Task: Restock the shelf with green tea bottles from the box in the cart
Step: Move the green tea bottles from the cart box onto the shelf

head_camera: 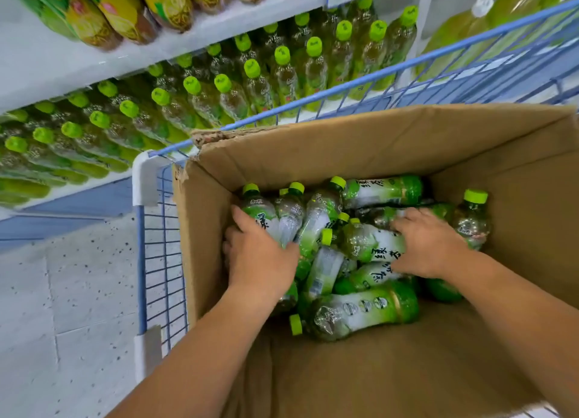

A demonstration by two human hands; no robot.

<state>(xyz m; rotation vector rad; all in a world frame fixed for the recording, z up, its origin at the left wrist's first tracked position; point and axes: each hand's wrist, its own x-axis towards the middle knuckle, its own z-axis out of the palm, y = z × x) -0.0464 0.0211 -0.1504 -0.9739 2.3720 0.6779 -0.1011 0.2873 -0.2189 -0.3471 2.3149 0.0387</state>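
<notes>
Box (376, 154) sits in cart (141, 261). Loose bottles (363, 311) are piled at its 12 o'clock end, most lying flat. L hand (260, 258) is at the pile's 9 o'clock, fingers curled round corner bottle (258, 211) by the box wall. R hand (430, 245) is at 3 o'clock, fingers hooked over mid bottle (369, 245), thumb below; prob. a grip, tho the palm hides it. Shelf (62, 60) w/ stocked rows (252, 68) is at the cart's 11 o'clock.

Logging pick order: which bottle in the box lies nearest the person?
The sideways bottle at the pile's near edge, its green cap pointing left; all the others lie farther back in the box.
</notes>
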